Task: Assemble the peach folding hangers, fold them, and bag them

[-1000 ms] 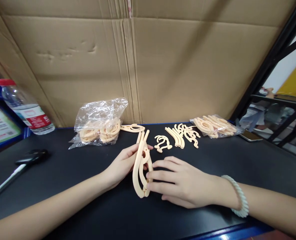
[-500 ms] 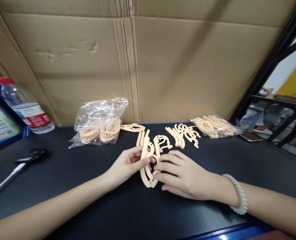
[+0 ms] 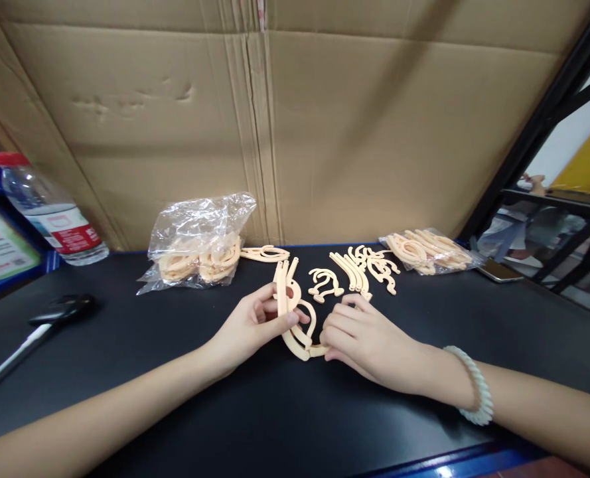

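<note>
A cream plastic hanger assembly stands on edge on the black table between both hands. My left hand pinches its upper arm pieces, thumb on the near side. My right hand, with a pale bead bracelet on the wrist, has its fingers curled onto the assembly's lower right end. A loose cream hook piece lies just behind the hands.
Loose cream parts and one flat piece lie further back. Clear bags of parts sit at back left and back right. A water bottle, a black tool, a phone and a cardboard wall surround the table.
The assembly has shifted away from me and its lower end has swung out to the right. My right hand slid right and curled onto that end; my left hand kept its hold.
</note>
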Action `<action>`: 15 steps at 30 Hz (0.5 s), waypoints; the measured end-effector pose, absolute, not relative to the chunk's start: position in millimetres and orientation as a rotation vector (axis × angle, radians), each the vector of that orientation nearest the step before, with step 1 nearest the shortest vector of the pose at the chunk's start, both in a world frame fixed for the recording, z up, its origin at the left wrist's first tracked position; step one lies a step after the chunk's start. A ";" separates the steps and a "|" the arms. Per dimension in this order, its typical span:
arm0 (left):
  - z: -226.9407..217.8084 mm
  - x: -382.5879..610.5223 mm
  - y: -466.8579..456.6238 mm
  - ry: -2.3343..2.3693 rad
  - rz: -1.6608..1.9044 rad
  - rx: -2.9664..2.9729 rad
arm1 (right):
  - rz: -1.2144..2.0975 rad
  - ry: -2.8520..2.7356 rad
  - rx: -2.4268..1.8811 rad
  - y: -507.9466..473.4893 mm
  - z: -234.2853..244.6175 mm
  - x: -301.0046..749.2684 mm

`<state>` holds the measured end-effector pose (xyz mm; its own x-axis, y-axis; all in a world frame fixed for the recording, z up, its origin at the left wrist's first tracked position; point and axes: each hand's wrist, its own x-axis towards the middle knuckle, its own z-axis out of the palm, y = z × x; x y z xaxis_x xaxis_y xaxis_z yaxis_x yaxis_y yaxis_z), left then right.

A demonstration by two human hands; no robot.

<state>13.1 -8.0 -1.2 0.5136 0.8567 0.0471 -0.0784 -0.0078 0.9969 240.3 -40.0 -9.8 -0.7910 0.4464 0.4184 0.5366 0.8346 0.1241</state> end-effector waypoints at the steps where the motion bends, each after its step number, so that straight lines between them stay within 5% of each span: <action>1: -1.2 13.1 -8.0 0.740 0.867 1.380 | -0.313 -2.642 -0.760 -39.9 -10.2 240.6; 15: -2.5 12.8 -7.9 0.713 0.892 1.366 | -0.352 -2.668 -0.926 -38.6 -13.4 241.3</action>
